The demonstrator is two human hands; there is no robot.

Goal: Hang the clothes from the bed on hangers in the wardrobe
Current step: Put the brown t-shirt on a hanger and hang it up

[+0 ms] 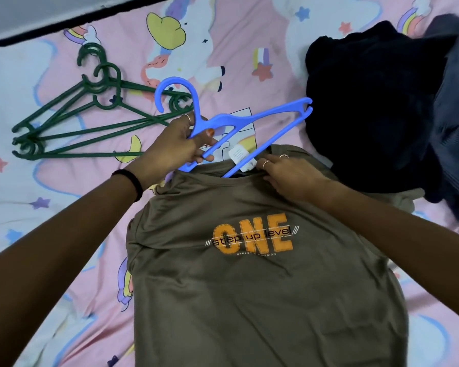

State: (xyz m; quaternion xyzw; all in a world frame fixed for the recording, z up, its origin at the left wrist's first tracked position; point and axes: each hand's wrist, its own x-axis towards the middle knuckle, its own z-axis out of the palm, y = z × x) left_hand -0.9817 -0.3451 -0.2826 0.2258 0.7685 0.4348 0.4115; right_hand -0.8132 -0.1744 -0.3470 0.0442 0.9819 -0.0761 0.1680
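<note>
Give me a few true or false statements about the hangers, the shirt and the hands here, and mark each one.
1. The left hand grips the blue hanger. True.
2. The shirt is red. False: it is olive-brown with an orange "ONE" print.
3. The right hand holds the shirt at its collar. True.
4. The green hangers lie on top of the shirt. False: they lie on the sheet, to the left of it.
5. One end of the blue hanger is inside the neck opening. True.
6. The dark clothes already hang on hangers. False: they lie piled on the bed.
</note>
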